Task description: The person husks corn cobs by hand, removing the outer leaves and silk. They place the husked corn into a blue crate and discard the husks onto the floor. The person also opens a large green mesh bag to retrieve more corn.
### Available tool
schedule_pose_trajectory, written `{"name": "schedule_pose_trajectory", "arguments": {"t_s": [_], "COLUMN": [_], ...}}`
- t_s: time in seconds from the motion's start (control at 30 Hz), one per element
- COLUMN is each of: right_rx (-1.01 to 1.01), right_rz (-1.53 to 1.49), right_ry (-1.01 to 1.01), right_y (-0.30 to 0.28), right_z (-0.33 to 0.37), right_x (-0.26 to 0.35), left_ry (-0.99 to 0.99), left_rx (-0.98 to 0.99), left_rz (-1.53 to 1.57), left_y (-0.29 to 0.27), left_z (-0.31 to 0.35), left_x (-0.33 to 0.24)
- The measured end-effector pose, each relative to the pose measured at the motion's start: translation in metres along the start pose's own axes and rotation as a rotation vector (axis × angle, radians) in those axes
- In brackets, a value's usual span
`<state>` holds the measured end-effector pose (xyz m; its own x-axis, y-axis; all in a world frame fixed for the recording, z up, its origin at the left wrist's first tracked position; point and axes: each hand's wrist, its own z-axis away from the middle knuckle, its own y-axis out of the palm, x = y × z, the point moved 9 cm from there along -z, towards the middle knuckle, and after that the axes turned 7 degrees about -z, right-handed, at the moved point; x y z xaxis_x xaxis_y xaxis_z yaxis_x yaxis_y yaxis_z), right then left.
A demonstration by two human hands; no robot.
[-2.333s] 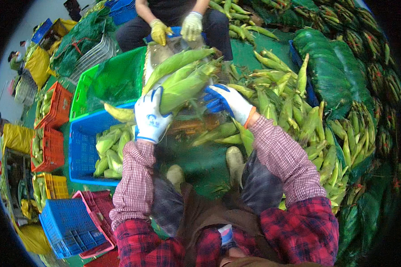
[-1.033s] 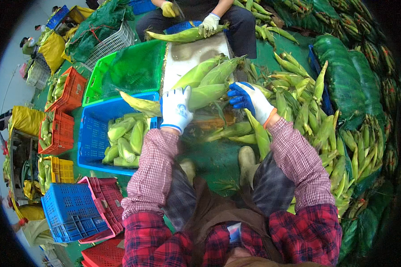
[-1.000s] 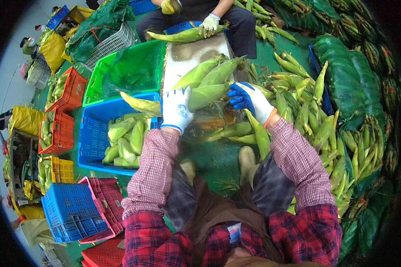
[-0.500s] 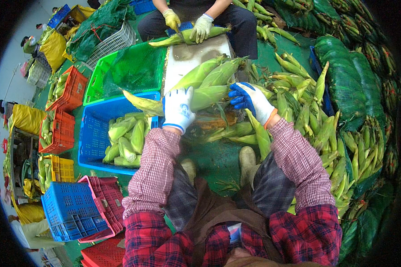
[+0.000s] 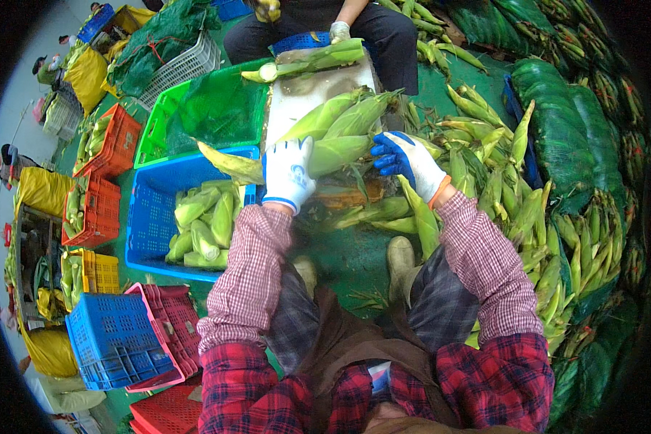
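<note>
My left hand (image 5: 289, 173), in a white glove, is closed around the middle of a husked-in ear of corn (image 5: 338, 154). Its pale yellow-green end (image 5: 231, 163) sticks out left over the blue crate's edge. My right hand (image 5: 406, 163), in a white glove with a blue palm, is beside the ear's right end with curled fingers. What they hold, if anything, is hidden. Just beyond, more ears in green husks (image 5: 358, 117) lie on a white board (image 5: 286, 105). Across the board's far end lies another ear (image 5: 318, 59), a pale cut face at its left.
A blue crate (image 5: 146, 228) with trimmed ears and a green crate (image 5: 155, 126) stand left. Ears heap (image 5: 484, 173) on my right, before green net sacks (image 5: 557, 130). Opposite sits a co-worker, gloved hand (image 5: 340, 31) near the far ear. Stacked crates (image 5: 116, 336) stand lower left.
My hands and the held ear stay almost in place. The co-worker's yellow-gloved hand has lifted back from the board, and the ear there now shows a cut face and a separated tip.
</note>
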<state>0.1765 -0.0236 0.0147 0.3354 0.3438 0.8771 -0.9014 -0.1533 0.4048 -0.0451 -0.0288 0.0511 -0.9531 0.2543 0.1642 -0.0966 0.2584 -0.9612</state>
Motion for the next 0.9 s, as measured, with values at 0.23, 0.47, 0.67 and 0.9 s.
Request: {"name": "schedule_pose_trajectory", "arguments": {"t_s": [0.23, 0.47, 0.67, 0.9], "right_rx": [0.003, -0.007, -0.011, -0.043], "right_rz": [0.037, 0.000, -0.024, -0.027], "right_ry": [0.005, -0.030, -0.048, -0.077], "right_y": [0.001, 0.002, -0.010, -0.010], "right_z": [0.002, -0.001, 0.000, 0.005], "right_x": [0.006, 0.008, 0.012, 0.018], "left_ry": [-0.011, -0.104, 0.005, 0.080], "left_rx": [-0.249, -0.217, 0.050, 0.121], "left_rz": [0.075, 0.079, -0.053, -0.055], "left_y": [-0.019, -0.021, -0.012, 0.006], "left_z": [-0.004, -0.019, -0.008, -0.003], "left_x": [0.002, -0.006, -0.048, -0.075]}}
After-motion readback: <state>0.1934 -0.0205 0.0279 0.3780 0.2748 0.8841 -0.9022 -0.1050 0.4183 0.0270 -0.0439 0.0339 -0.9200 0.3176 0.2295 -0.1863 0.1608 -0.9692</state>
